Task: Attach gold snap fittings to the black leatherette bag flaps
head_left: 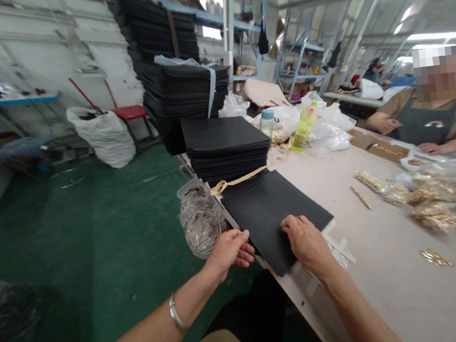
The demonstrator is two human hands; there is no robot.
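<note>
A black rectangular sheet [274,215] lies flat at the table's near edge, in front of me. My left hand [229,251], with a silver bracelet on its wrist, is at the sheet's left edge. Its thumb and forefinger are pressed together; whatever may be between them is too small to tell. Over the right part of the sheet, my right hand [307,243] has its fingers bent and drawn together, fingertips at the black surface. What those fingers hold, if anything, is hidden. Behind the sheet stands a stack of black sheets [228,154], with a beige strip [245,176] in front of it.
Bags of metal pieces [204,228] hang at the table's left edge. Gold-coloured pieces [435,258] and bagged ones [438,213] lie to the right. A yellow-green bottle [304,127] stands beyond the stack. Across the table sits a person in an apron [428,120]. Taller black stacks [181,88] rise behind.
</note>
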